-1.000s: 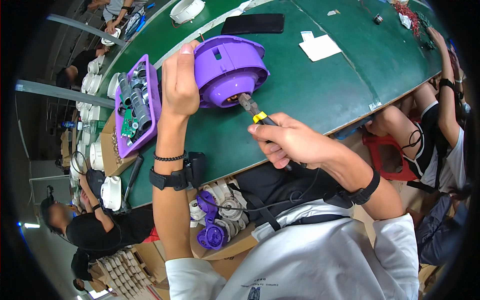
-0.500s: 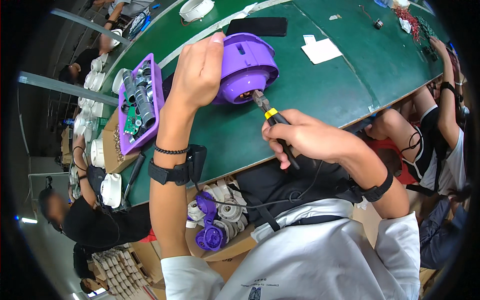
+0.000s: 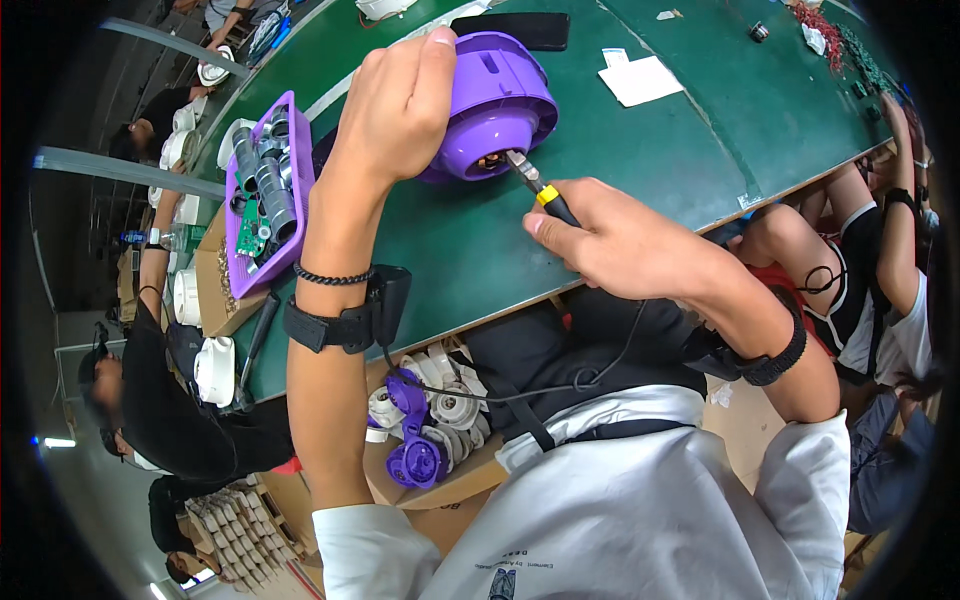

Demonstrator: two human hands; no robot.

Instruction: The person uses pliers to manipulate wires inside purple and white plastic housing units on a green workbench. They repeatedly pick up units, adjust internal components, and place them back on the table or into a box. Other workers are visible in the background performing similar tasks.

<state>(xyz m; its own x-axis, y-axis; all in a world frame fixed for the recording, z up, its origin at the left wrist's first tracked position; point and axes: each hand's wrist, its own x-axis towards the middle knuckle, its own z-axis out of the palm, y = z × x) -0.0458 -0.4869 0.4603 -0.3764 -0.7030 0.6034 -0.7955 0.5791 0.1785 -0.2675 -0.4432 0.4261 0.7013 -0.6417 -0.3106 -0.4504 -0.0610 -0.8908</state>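
Observation:
My left hand is closed on the side of a round purple plastic housing, which is tilted above the green table. In the housing's lower end, which faces me, is an opening with copper-coloured parts inside. My right hand is wrapped round the black and yellow handles of a pair of pliers. The jaws reach the rim of that opening; whether they grip anything there is too small to tell. A black phone-like slab lies just behind the housing.
A purple tray of grey cylinders and green circuit boards stands left, beside a cardboard box. A white paper lies behind my right hand. Below the table edge is a carton of white and purple parts. Co-workers sit on both sides.
The view has shifted a little, so most things sit higher in it. Both hands stay on the housing and pliers, and the pliers' jaws remain at the opening.

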